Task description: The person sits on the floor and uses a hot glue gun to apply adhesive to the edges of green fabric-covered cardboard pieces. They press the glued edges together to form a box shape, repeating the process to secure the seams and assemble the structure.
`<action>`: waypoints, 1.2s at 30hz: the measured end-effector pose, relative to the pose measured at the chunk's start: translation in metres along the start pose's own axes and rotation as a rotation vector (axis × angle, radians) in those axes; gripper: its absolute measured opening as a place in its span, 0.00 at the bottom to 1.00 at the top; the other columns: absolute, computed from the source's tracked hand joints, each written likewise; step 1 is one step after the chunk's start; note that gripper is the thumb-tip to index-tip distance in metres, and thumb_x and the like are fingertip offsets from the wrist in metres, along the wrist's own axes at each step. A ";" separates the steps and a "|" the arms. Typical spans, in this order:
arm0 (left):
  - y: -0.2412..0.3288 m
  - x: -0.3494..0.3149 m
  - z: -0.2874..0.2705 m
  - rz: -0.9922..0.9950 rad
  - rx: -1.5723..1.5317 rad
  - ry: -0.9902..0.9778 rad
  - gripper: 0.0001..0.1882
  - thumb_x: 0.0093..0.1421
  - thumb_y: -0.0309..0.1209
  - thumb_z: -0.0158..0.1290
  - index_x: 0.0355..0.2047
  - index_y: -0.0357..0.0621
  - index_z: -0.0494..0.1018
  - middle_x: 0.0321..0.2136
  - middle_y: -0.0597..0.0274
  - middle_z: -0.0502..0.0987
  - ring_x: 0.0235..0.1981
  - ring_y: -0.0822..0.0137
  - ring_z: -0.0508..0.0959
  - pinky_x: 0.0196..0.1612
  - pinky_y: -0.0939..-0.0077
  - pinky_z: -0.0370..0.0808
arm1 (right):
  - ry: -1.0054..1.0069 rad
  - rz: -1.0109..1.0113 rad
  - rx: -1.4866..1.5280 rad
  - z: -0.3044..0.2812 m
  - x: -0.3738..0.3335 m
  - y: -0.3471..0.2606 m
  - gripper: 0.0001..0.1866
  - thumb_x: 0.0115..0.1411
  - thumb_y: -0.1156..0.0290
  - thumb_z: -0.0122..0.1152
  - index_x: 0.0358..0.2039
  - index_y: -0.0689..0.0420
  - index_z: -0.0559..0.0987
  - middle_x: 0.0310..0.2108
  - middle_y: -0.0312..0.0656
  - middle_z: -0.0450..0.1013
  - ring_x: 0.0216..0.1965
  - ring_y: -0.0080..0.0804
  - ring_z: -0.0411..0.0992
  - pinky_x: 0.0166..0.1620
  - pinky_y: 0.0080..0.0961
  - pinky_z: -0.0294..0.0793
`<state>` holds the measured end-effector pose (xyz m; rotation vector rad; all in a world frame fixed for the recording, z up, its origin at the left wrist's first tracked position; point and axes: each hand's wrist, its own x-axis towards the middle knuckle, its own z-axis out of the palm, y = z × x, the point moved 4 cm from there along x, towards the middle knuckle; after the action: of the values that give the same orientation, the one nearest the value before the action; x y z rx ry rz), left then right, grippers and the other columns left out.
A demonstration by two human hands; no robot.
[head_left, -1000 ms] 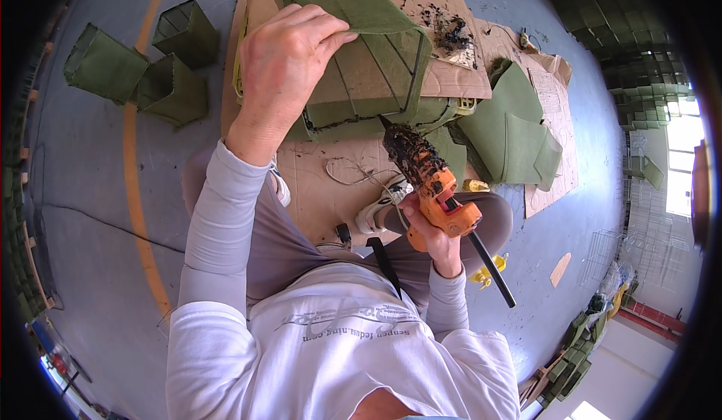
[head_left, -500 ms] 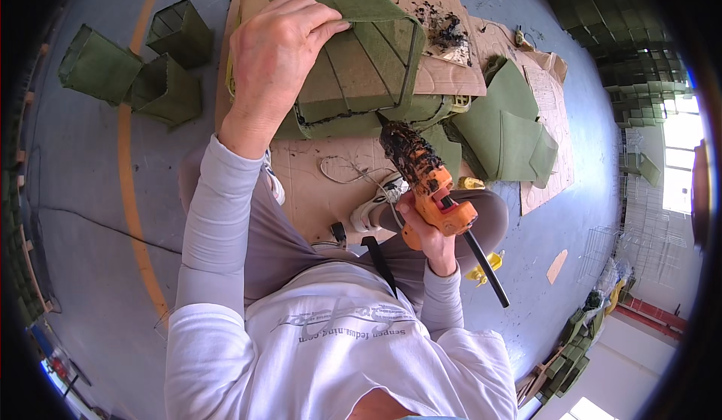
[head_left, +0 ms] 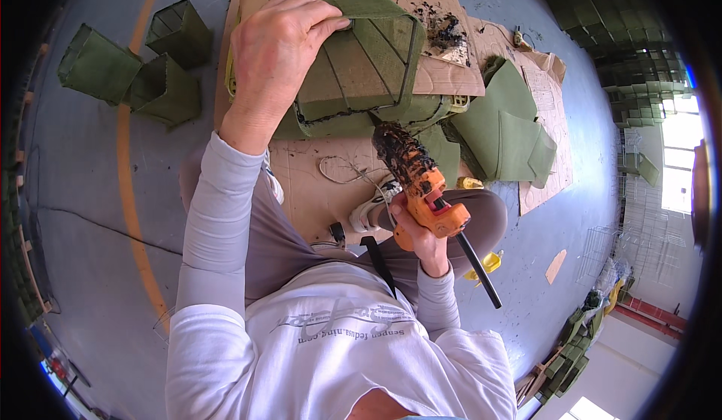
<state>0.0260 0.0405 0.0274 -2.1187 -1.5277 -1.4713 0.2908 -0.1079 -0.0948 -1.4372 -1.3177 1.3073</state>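
Over cardboard's (head_left: 451,84) near edge, green fabric box (head_left: 368,59) is lying; left hand (head_left: 280,48) pinching rim, right hand (head_left: 423,236) gripping glue gun (head_left: 412,166).

White printed T-shirt (head_left: 331,360), grey sleeves (head_left: 214,228), taupe trousers (head_left: 278,243)

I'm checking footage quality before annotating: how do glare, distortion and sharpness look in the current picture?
Head view: glare whites out the window at right; head view: the orange floor stripe bows from fisheye distortion, and the corners go black; head view: the glue gun in the right hand looks fairly sharp, while the green stacks at upper right are dim.
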 end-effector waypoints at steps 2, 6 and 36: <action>-0.001 0.000 0.000 0.008 0.001 -0.002 0.07 0.51 0.29 0.66 0.30 0.41 0.81 0.26 0.63 0.80 0.28 0.62 0.79 0.32 0.71 0.75 | 0.016 -0.005 0.038 -0.003 0.000 0.000 0.09 0.57 0.77 0.68 0.38 0.60 0.79 0.30 0.32 0.76 0.31 0.20 0.72 0.37 0.19 0.72; -0.001 0.005 0.003 0.051 0.018 -0.024 0.08 0.51 0.34 0.65 0.27 0.45 0.81 0.24 0.67 0.78 0.29 0.64 0.79 0.31 0.69 0.75 | 0.034 0.000 0.069 -0.009 0.003 0.004 0.08 0.57 0.77 0.67 0.37 0.59 0.78 0.30 0.32 0.75 0.30 0.20 0.72 0.36 0.19 0.71; 0.002 0.029 0.010 0.104 0.023 -0.146 0.06 0.55 0.31 0.63 0.28 0.41 0.81 0.25 0.59 0.79 0.31 0.60 0.79 0.35 0.68 0.76 | 0.118 -0.006 0.100 -0.010 0.005 -0.003 0.09 0.58 0.76 0.68 0.39 0.58 0.78 0.33 0.31 0.75 0.34 0.19 0.72 0.38 0.19 0.71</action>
<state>0.0341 0.0640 0.0449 -2.2997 -1.4474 -1.2841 0.3000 -0.1014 -0.0910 -1.4173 -1.1623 1.2471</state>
